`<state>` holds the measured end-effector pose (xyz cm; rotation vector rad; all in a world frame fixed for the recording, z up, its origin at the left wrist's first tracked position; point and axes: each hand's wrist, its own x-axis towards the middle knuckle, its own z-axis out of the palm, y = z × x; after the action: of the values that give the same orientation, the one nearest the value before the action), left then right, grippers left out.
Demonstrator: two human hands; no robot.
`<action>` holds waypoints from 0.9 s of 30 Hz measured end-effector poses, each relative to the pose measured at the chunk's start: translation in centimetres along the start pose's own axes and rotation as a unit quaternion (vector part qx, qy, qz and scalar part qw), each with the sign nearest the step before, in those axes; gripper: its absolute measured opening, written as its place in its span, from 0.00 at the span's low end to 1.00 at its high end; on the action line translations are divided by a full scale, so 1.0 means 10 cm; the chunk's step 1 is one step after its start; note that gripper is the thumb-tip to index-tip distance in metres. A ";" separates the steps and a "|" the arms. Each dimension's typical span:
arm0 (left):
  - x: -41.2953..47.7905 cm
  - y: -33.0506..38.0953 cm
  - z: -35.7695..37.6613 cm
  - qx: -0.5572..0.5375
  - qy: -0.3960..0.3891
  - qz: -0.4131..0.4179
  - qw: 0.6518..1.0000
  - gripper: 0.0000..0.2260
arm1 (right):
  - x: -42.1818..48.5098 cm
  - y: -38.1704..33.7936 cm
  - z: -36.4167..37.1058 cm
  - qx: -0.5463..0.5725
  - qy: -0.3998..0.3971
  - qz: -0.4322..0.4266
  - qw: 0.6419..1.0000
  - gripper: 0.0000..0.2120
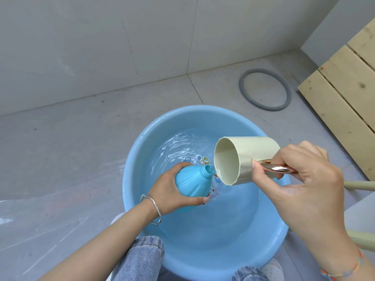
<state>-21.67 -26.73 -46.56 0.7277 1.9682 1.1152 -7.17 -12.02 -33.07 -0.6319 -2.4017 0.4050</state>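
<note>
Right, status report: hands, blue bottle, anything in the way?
Left hand grips blue bottle over basin. Right hand tips cream cup at its mouth. Nothing blocking.

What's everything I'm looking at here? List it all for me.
bottle: one, bright blue, tilted over the basin
cup: one, cream with a shiny copper handle, tipped toward the bottle's mouth
basin: one, light blue, on the floor, holding water
ring: one, grey, flat on the floor behind the basin
wooden slats: one panel, pale, far right
knees: two, blue jeans, bottom edge
left hand: one, silver bangle on wrist, grips the bottle
right hand: one, fingers round the cup's handle
</note>
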 end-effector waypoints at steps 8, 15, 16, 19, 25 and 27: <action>0.01 0.00 -0.01 -0.031 0.011 0.003 0.999 0.37 | -0.10 0.24 0.21 -0.082 -0.018 -0.086 0.993 0.14; 0.00 0.02 0.00 -0.030 0.013 -0.006 0.999 0.35 | -0.21 0.50 0.35 -0.178 -0.010 -0.168 0.970 0.14; 0.00 0.02 0.00 -0.032 0.014 -0.005 0.999 0.34 | -0.23 0.53 0.37 -0.183 -0.007 -0.169 0.968 0.14; 0.00 0.03 0.01 -0.041 0.021 -0.008 0.999 0.31 | -0.29 0.60 0.39 -0.164 -0.004 -0.116 0.980 0.13; -0.01 0.10 0.01 -0.060 0.039 -0.026 0.997 0.36 | -0.47 0.58 0.38 0.102 0.015 0.280 0.954 0.17; -0.04 0.16 0.00 -0.069 0.041 -0.029 0.996 0.37 | -0.55 0.51 0.34 0.245 0.058 0.386 0.887 0.20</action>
<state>-21.25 -26.26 -45.03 0.5568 1.9456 1.2497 -3.79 -11.10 -40.47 -1.3009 -1.7255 1.2155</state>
